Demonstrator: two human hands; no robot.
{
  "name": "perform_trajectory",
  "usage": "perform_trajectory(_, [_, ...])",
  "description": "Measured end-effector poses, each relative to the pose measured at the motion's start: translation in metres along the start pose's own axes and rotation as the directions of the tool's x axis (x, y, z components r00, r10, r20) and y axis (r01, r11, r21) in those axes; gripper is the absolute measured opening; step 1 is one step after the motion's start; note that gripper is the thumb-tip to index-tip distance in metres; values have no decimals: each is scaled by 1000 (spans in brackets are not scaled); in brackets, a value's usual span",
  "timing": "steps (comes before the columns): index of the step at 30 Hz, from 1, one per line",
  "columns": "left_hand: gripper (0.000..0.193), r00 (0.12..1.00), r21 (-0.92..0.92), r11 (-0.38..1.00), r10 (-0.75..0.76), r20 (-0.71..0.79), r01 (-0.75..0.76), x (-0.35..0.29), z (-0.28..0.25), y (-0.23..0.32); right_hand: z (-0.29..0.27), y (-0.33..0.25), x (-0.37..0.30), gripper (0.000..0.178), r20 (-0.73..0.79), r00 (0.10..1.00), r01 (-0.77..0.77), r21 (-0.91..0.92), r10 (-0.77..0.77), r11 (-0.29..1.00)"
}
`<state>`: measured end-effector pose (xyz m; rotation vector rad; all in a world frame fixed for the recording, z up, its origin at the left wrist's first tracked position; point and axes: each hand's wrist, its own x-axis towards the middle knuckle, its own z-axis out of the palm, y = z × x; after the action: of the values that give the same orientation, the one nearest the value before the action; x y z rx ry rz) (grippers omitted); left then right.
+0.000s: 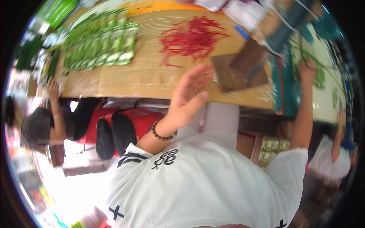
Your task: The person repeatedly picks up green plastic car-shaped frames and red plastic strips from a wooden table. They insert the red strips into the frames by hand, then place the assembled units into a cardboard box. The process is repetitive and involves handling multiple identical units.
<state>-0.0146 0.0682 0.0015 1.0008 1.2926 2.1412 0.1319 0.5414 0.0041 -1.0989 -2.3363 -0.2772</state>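
Left hand hovers spread near red strands, right hand, grip unclear, near green stalks; a box holds packets.

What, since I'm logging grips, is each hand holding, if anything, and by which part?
The left hand holds nothing: it is open. The right hand is at the greens, but blur hides whether it grips them, or where.

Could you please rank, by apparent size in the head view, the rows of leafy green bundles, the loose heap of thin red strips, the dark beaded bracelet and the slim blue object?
1. Rows of leafy green bundles
2. Loose heap of thin red strips
3. Dark beaded bracelet
4. Slim blue object
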Motion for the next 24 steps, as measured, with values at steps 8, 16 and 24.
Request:
perform_trajectory(8, [35, 872, 913, 402, 469, -139, -71, 2, -89, 47, 13, 19, 21, 36, 4, 994, 106, -96, -106, 990])
perform_trajectory(16, [33, 903, 938, -254, 414, -115, 236, 44, -156, 38, -55, 6, -27, 42, -225, 937, -276, -4, 268, 961])
perform_trajectory(24, [31, 914, 984, -161, 406, -7, 79, 38, -154, 37, -173, -274, -202, 20, -215, 852, 438, 792, -478, 425])
